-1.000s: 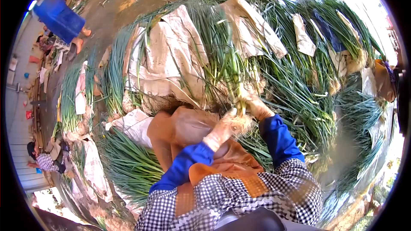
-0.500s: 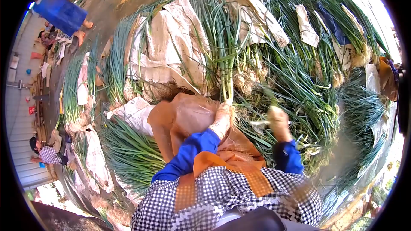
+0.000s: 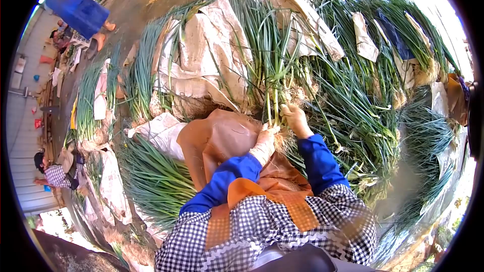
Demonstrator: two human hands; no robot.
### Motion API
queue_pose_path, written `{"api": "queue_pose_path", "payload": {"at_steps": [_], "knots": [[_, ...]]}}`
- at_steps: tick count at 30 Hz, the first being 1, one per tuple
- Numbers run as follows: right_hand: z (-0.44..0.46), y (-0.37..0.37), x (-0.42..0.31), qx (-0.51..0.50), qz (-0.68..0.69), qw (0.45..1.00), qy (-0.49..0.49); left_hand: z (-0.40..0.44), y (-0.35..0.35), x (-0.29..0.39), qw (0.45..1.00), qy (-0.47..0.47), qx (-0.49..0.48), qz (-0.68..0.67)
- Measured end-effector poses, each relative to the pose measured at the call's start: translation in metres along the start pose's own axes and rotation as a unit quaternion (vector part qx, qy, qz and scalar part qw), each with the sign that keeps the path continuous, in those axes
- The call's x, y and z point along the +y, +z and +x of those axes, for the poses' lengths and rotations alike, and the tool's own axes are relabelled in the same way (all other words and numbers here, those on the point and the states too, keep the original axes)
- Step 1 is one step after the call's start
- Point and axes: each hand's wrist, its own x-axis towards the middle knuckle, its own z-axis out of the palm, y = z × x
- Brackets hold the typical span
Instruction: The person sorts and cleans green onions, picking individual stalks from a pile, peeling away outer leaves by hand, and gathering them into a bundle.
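Observation:
My left hand (image 3: 265, 140) is closed round the lower white stems of a few green onions (image 3: 273, 102), with their hairy roots hanging beside it. Close on the right, my right hand (image 3: 294, 118) is bent with its fingers pressed together at these stems. The long green leaves point away from me, over the row of onions lying beyond. An orange-brown apron (image 3: 222, 138) covers my knees just under the hands.
Pale cloth sacks (image 3: 201, 45) lie over the onions ahead. More onions are heaped at the right (image 3: 348, 106) and lower left (image 3: 156, 179). A person in a blue apron (image 3: 75, 10) stands upper left; another in checked clothing (image 3: 58, 176) is at far left.
Half a second ago my right hand was apart from the stems, blurred, with a pale strip by it. It has come back left to the onions; my left hand keeps its hold.

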Motion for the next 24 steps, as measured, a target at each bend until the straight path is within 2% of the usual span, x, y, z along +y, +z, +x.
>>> {"api": "queue_pose_path", "payload": {"at_steps": [1, 2, 3, 4, 5, 6, 7, 8, 9, 10, 11, 12, 13, 14, 15, 16, 17, 18, 19, 20, 21, 23, 24], "knots": [[-0.015, -0.006, -0.006, -0.008, 0.223, 0.970, 0.097, 0.008, -0.006, -0.007, 0.995, 0.007, -0.021, -0.097], [-0.037, -0.022, -0.017, -0.025, 0.264, 0.964, 0.029, -0.006, 0.008, 0.008, 0.998, -0.003, 0.000, -0.062], [-0.056, -0.032, -0.021, -0.012, 0.244, 0.970, 0.008, -0.001, 0.007, 0.003, 0.999, 0.003, -0.016, -0.046], [-0.073, -0.040, -0.005, 0.043, 0.288, 0.956, 0.027, 0.003, 0.002, -0.003, 0.999, 0.039, -0.011, -0.019], [-0.085, -0.065, -0.011, 0.168, 0.282, 0.940, 0.088, 0.004, -0.001, -0.008, 0.997, 0.074, -0.006, 0.007], [-0.092, -0.093, -0.025, 0.289, 0.339, 0.891, 0.084, 0.005, -0.002, -0.006, 0.999, 0.044, 0.004, -0.001], [-0.099, -0.137, 0.025, 0.320, 0.278, 0.904, 0.050, 0.003, -0.002, -0.001, 1.000, 0.015, 0.013, -0.009], [-0.109, -0.171, 0.028, 0.312, 0.265, 0.909, 0.084, -0.004, 0.007, -0.001, 0.996, 0.062, 0.010, -0.057], [-0.118, -0.205, 0.072, 0.254, 0.023, 0.955, 0.150, -0.006, 0.007, 0.003, 1.000, 0.016, -0.008, -0.011], [-0.119, -0.216, 0.084, 0.187, -0.286, 0.914, 0.219, -0.008, 0.009, 0.003, 1.000, 0.025, -0.003, -0.005], [-0.122, -0.220, 0.092, 0.099, -0.564, 0.775, 0.268, -0.010, 0.011, 0.002, 0.999, 0.033, 0.003, 0.001], [-0.105, -0.206, 0.103, 0.077, -0.573, 0.809, 0.109, -0.008, 0.014, 0.004, 0.999, 0.034, 0.000, 0.001], [-0.081, -0.181, 0.103, 0.049, -0.568, 0.820, -0.051, -0.008, 0.014, 0.004, 0.999, 0.029, -0.023, 0.002], [-0.064, -0.133, 0.013, 0.086, -0.410, 0.902, 0.105, -0.013, 0.011, 0.001, 0.999, 0.020, -0.042, 0.003], [-0.049, -0.103, -0.017, 0.007, -0.267, 0.955, 0.127, -0.018, 0.015, 0.009, 0.998, -0.016, -0.049, 0.047], [-0.029, -0.069, -0.001, -0.056, 0.040, 0.992, 0.105, -0.026, 0.021, 0.020, 0.993, -0.067, -0.094, -0.020], [-0.011, -0.052, -0.004, -0.143, 0.161, 0.969, 0.121, -0.036, 0.025, 0.028, 0.980, -0.118, -0.137, -0.087], [0.015, -0.026, 0.029, -0.149, 0.323, 0.921, 0.158, -0.041, 0.024, 0.033, 0.970, -0.115, -0.198, -0.086], [0.039, -0.004, 0.043, -0.137, 0.399, 0.888, 0.182, -0.054, 0.028, 0.043, 0.954, -0.157, -0.222, -0.127], [0.041, 0.002, 0.026, -0.111, 0.338, 0.933, 0.051, -0.056, 0.026, 0.043, 0.940, -0.169, -0.252, -0.155], [0.036, 0.003, -0.001, -0.081, 0.271, 0.956, -0.079, -0.058, 0.022, 0.042, 0.924, -0.183, -0.281, -0.182], [0.029, 0.003, -0.036, -0.046, 0.285, 0.957, 0.003, -0.061, 0.022, 0.042, 0.912, -0.184, -0.308, -0.199], [0.029, -0.001, -0.044, 0.002, 0.062, 0.998, 0.022, -0.064, 0.033, 0.038, 0.977, -0.090, -0.183, -0.063]]}}
